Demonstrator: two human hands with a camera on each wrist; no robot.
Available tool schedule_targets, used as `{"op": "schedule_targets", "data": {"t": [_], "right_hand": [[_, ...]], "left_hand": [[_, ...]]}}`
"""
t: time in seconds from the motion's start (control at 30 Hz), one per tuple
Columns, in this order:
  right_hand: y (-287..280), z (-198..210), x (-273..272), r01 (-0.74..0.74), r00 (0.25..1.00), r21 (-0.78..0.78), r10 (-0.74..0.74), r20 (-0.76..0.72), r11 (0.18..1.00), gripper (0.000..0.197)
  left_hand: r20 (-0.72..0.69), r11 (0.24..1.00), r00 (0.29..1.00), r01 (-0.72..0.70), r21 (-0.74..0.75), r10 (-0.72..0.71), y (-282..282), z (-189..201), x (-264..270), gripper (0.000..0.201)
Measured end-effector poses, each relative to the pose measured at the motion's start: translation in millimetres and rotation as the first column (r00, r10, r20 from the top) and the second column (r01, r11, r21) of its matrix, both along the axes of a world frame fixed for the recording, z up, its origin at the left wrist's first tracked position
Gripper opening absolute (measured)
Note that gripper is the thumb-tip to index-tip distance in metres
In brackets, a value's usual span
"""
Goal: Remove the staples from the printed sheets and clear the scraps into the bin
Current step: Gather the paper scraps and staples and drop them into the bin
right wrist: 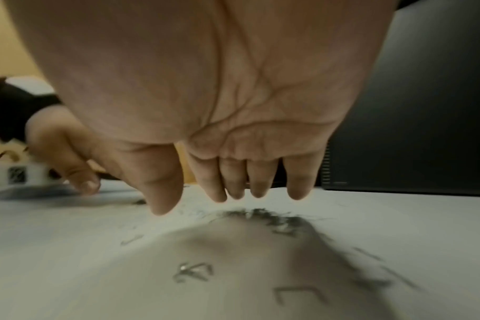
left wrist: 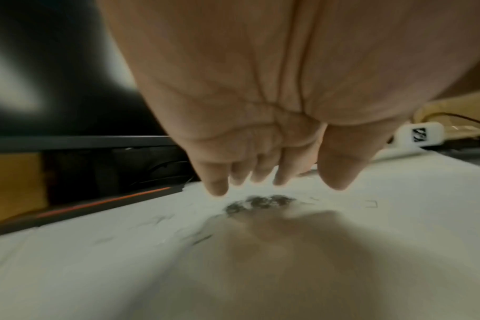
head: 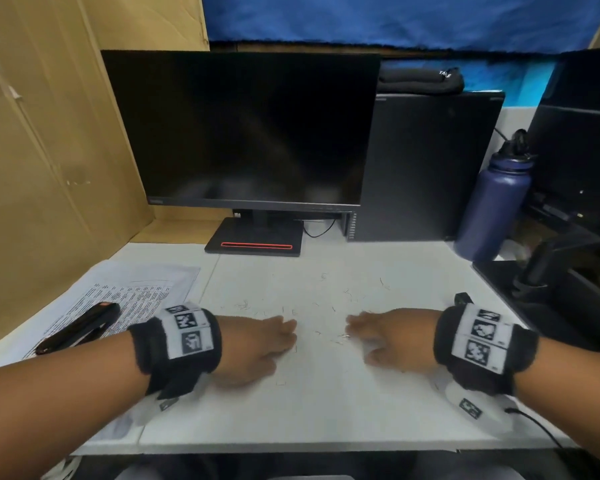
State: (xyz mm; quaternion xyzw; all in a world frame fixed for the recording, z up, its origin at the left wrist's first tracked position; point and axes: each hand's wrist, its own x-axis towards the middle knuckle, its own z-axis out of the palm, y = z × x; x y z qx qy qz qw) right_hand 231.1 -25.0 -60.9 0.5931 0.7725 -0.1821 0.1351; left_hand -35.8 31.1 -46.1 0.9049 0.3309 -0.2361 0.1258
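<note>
Loose bent staples (head: pixel 340 337) lie scattered over the white desk (head: pixel 326 410). My left hand (head: pixel 267 337) hovers palm down just left of the desk's middle, fingers straight and holding nothing; in the left wrist view the left hand (left wrist: pixel 260 181) hangs over a small heap of staples (left wrist: pixel 258 203). My right hand (head: pixel 378 334) faces it from the right, also flat and empty; in the right wrist view the right hand (right wrist: pixel 233 194) is above a staple heap (right wrist: pixel 271 218). Printed sheets (head: pixel 125 299) lie at the left with a black staple remover (head: pixel 80 327) on them.
A dark monitor (head: pixel 243 133) on its stand (head: pixel 257 237) sits at the back, a black computer case (head: pixel 426 164) beside it. A navy bottle (head: pixel 492 206) and black equipment (head: pixel 568 289) are at the right. Cardboard (head: pixel 49 150) walls the left side. No bin is in view.
</note>
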Motion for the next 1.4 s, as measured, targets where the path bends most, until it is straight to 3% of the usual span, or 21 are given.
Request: {"op": "schedule_targets", "data": {"t": [0.1, 0.17, 0.23, 0.3, 0.47, 0.53, 0.57, 0.63, 0.67, 0.77, 0.87, 1.0, 1.1, 1.2, 1.27, 1.33, 1.37, 1.4], "right_hand": [[-7, 14, 35, 0.231, 0.972, 0.145, -0.222, -0.075, 0.962, 0.056], [-8, 24, 49, 0.387, 0.917, 0.151, -0.397, 0.041, 0.91, 0.05], [-8, 27, 49, 0.453, 0.88, 0.052, -0.456, 0.133, 0.89, 0.041], [-5, 24, 37, 0.453, 0.879, 0.02, -0.45, 0.155, 0.891, 0.035], [17, 7, -2, 0.335, 0.925, 0.07, -0.342, 0.166, 0.94, 0.034], [23, 8, -8, 0.331, 0.928, 0.069, -0.338, 0.155, 0.941, 0.021], [24, 10, -7, 0.339, 0.927, 0.072, -0.346, 0.143, 0.938, 0.018], [26, 10, -4, 0.36, 0.925, 0.074, -0.366, 0.1, 0.93, 0.038], [25, 10, -5, 0.351, 0.93, 0.08, -0.357, 0.085, 0.933, 0.047], [25, 5, -20, 0.234, 0.966, 0.114, -0.244, 0.089, 0.966, 0.041], [23, -2, -42, 0.1, 0.976, 0.133, -0.124, 0.181, 0.986, 0.027], [15, -1, -53, 0.044, 0.972, 0.172, -0.082, 0.221, 0.984, 0.019], [14, 1, -48, 0.086, 0.987, 0.169, -0.107, 0.121, 0.982, 0.023], [10, 8, -34, 0.217, 0.976, 0.199, -0.207, -0.071, 0.956, 0.013], [9, 15, -22, 0.323, 0.939, 0.251, -0.275, -0.208, 0.913, 0.012], [7, 18, -7, 0.473, 0.847, 0.276, -0.346, -0.403, 0.837, 0.013], [6, 18, 1, 0.577, 0.744, 0.242, -0.38, -0.55, 0.78, 0.013], [4, 17, 7, 0.678, 0.581, 0.154, -0.396, -0.711, 0.718, 0.012]], "left_hand": [[0.124, 0.976, 0.968, -0.218, -0.017, 0.219, 18, 11, -27, 0.063], [0.028, 0.941, 0.949, -0.316, 0.123, 0.315, 30, 15, -33, 0.047], [-0.086, 0.919, 0.928, -0.342, 0.195, 0.363, 39, 11, -28, 0.047], [-0.124, 0.923, 0.925, -0.33, 0.2, 0.358, 37, 9, -14, 0.046], [-0.048, 0.959, 0.974, -0.21, 0.188, 0.223, 25, 3, 25, 0.009], [-0.007, 0.964, 0.982, -0.182, 0.194, 0.187, 26, -2, 32, 0.007], [0.026, 0.966, 0.984, -0.177, 0.186, 0.175, 27, -4, 33, 0.01], [0.111, 0.962, 0.968, -0.238, 0.136, 0.224, 26, -7, 32, 0.038], [0.141, 0.958, 0.961, -0.257, 0.126, 0.239, 26, -9, 31, 0.042], [0.208, 0.955, 0.958, -0.236, 0.18, 0.197, 24, -16, 32, 0.026], [0.185, 0.945, 0.965, -0.226, 0.238, 0.185, 22, -22, 36, 0.027], [0.162, 0.92, 0.968, -0.235, 0.313, 0.192, 19, -25, 39, 0.027], [0.15, 0.915, 0.958, -0.278, 0.293, 0.244, 22, -22, 42, 0.025], [0.152, 0.894, 0.941, -0.335, 0.298, 0.303, 24, -12, 42, 0.023], [0.244, 0.837, 0.888, -0.453, 0.308, 0.391, 30, 1, 33, 0.024], [0.419, 0.758, 0.738, -0.633, 0.158, 0.529, 45, 11, 14, 0.018], [0.528, 0.706, 0.588, -0.707, -0.031, 0.612, 52, 14, 3, 0.013], [0.608, 0.637, 0.387, -0.724, -0.265, 0.693, 56, 16, -8, 0.011]]}}
